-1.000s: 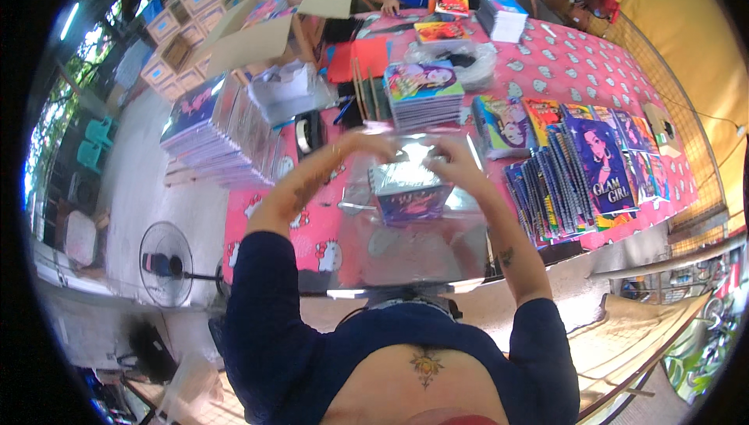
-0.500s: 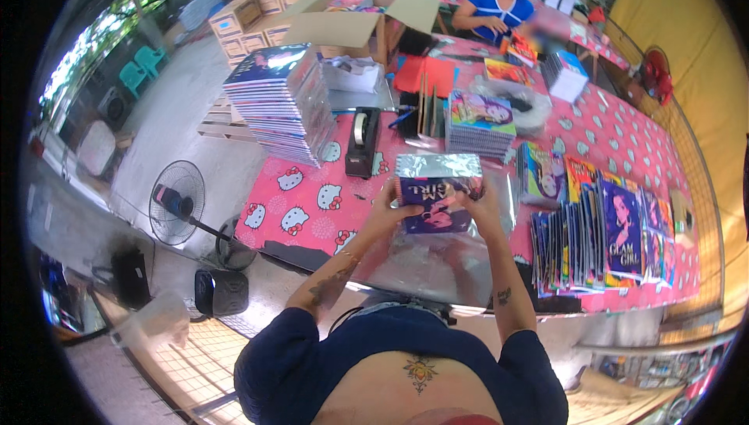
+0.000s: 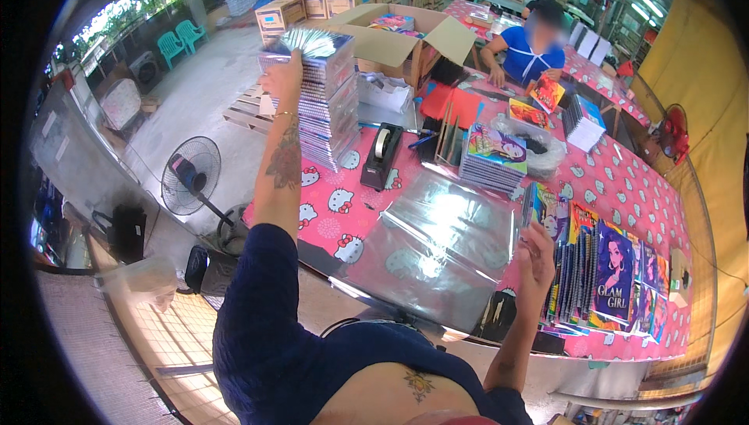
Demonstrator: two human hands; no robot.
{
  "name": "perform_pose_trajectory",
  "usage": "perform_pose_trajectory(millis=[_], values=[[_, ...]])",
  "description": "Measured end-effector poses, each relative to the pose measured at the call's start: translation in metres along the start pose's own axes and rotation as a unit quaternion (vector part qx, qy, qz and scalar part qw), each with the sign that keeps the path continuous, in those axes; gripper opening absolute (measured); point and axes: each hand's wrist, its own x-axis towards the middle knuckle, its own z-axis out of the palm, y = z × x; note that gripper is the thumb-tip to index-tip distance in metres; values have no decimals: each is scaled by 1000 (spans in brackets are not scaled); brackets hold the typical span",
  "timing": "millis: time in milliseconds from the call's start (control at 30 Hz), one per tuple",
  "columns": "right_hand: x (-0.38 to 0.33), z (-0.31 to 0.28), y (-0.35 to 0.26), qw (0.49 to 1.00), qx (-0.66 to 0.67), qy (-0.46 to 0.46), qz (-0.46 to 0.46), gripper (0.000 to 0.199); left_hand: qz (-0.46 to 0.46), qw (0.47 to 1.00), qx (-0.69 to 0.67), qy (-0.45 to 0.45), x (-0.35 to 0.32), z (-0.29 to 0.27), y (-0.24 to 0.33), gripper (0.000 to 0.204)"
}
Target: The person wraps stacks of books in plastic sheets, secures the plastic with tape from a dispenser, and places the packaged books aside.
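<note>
Head view puts our right hand (image 3: 538, 257) nearest, raised at the near end of a row of upright colourful books (image 3: 605, 281) along the right side of the tabletop (image 3: 343, 218); whether its fingers pinch a cover or only rest against it, we cannot tell. Just left of it a sheet of clear plastic (image 3: 437, 242) lies flat on the pink patterned cloth. Beyond that stand a black tape dispenser (image 3: 381, 157) and a short pile of books (image 3: 491, 158). Farther left, our left hand (image 3: 282, 80) reaches out, its fingers pressed against the side of a shiny wrapped book (image 3: 308, 41) on top of the tall stack (image 3: 324, 105). Behind the stack sits an open cardboard box (image 3: 398, 39), and a person in blue (image 3: 527, 51) works at the far end.
</note>
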Motion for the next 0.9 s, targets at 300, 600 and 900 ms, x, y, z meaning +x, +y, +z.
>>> perform_pose_trajectory(millis=[300,600,900], values=[[-17,-156,-73,863,-478,146,-80,45,-41,995,-75,56,8,-1,-16,100],[-2,-328,-9,921,-207,64,324,62,316,443,-373,-751,-547,-29,-19,78],[27,-316,-37,917,-269,0,295,67,244,564,-217,-759,-654,-50,20,59]])
